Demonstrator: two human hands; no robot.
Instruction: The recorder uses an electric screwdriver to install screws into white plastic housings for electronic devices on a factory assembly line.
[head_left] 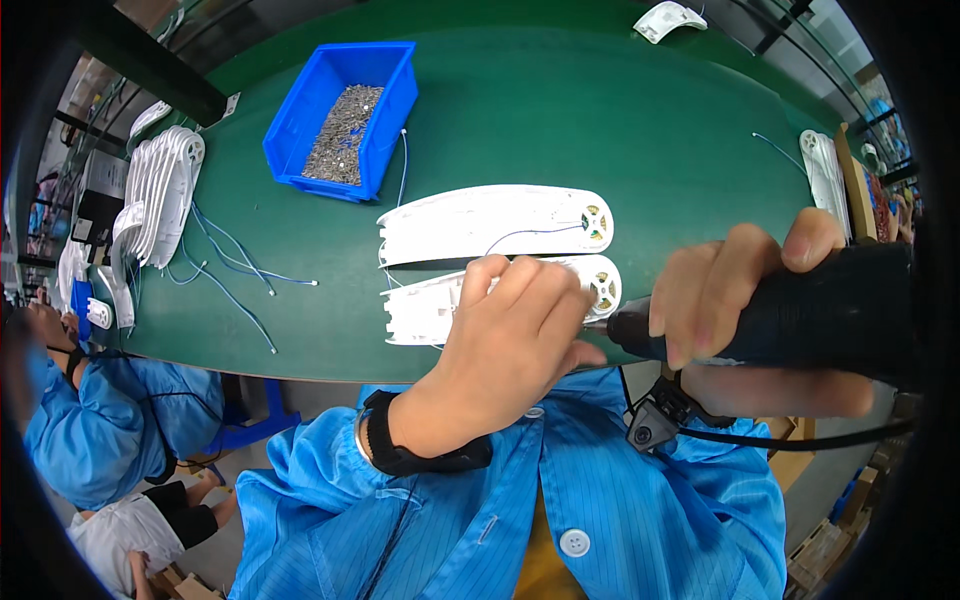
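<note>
A curved white plastic housing (420, 313) lies at the near edge of the table, with a round vented end on its right. My left hand (522, 318) is closed over its middle, fingers bent on top and thumb at the near side, covering much of it. Wrapped in my right hand (735, 290), slightly blurred, is a black electric screwdriver (820, 310) lying almost level. Its thin bit points left and meets or nearly meets the housing's round end; contact is hard to make out. Just beyond lies a second white housing (450, 226) with a thin blue-white cable across it.
A blue bin (292, 150) of small metal screws stands at the back left. Stacked white housings (165, 195) with trailing cables (235, 300) lie left, more housings (822, 170) at the right beside a cardboard box. A single white piece (668, 20) sits far back. A co-worker's blue sleeve (120, 420) shows left.
</note>
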